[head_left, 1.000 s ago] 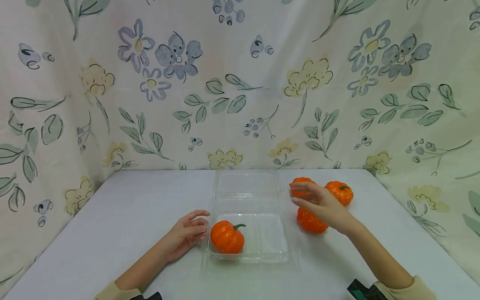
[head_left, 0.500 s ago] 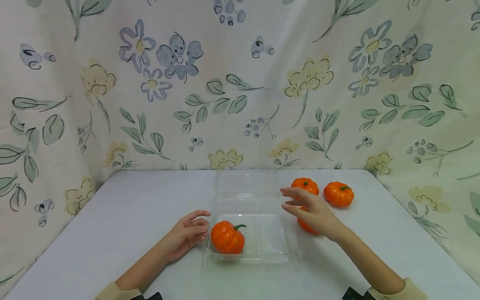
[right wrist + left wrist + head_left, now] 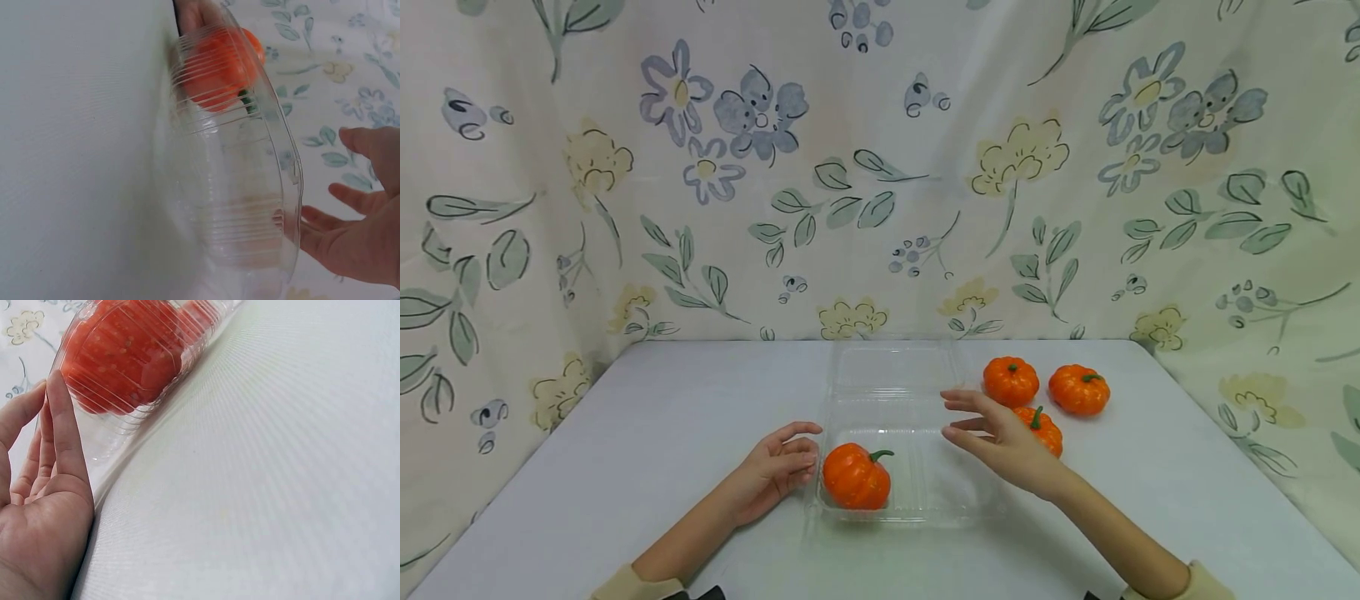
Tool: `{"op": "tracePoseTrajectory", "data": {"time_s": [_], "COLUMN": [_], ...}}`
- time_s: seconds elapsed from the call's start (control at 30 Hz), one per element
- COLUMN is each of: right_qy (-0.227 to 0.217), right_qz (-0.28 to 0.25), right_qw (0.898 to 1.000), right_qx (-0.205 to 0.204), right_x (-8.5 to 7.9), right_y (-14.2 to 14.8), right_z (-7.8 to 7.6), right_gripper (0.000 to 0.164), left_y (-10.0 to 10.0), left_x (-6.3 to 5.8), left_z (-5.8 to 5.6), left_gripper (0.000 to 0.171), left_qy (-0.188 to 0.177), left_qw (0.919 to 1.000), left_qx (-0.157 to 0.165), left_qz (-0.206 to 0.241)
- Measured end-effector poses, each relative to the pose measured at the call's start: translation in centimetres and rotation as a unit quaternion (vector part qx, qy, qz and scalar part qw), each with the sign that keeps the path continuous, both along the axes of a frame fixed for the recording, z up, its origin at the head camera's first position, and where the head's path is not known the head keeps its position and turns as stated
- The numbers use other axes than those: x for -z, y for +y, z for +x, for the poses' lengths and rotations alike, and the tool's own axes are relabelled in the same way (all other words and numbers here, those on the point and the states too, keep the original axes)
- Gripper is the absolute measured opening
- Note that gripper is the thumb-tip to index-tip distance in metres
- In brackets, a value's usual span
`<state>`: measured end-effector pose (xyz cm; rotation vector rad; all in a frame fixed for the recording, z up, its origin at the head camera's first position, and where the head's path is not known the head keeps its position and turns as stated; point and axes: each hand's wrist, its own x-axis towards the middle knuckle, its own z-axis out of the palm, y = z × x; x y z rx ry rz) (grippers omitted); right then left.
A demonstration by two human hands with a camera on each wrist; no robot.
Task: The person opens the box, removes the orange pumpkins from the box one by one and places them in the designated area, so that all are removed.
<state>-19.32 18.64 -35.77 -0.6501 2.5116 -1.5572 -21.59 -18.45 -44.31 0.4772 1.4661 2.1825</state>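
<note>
A clear plastic clamshell box [image 3: 925, 515] lies with its lid raised on the white table. In its left compartment sits an orange toy pumpkin [image 3: 856, 477] with a green stem, also seen through the ribbed wall in the left wrist view. My left hand [image 3: 767, 473] rests beside the box, its fingertips at the left rim; the fingers look extended, not wrapped around it. Over the box's right side hovers my right hand [image 3: 1000, 442], fingers spread and holding nothing, as the right wrist view shows too. It partly covers another orange pumpkin [image 3: 1048, 433].
Two more orange pumpkins, one near the lid [image 3: 1011, 382] and one farther right [image 3: 1079, 390], stand at the back right of the table [image 3: 700, 400]. A floral curtain [image 3: 880, 208] hangs behind and along the sides.
My right hand has moved left and toward me, from over the loose pumpkins to the box's right side, uncovering more of them. The left hand and the boxed pumpkin stay in place.
</note>
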Motion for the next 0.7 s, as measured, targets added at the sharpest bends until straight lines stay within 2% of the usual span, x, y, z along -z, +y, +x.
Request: {"op": "tracePoseTrajectory", "data": {"time_s": [0.47, 0.7], "right_qy": [-0.019, -0.033], "right_qz": [0.006, 0.008], "right_qw": [1.000, 0.999], "right_qx": [-0.015, -0.036], "right_x": [0.5, 0.5], "right_y": [-1.5, -2.7], "right_z": [-0.2, -0.3], "right_gripper": [0.056, 0.058], "left_y": [-0.1, -0.1], "left_x": [0.2, 0.2], "left_z": [-0.1, -0.1], "left_gripper": [0.030, 0.029], "left_qy": [0.004, 0.002], "left_qw": [1.0000, 1.0000], "left_qx": [-0.003, -0.003], "left_qz": [-0.004, -0.006]}}
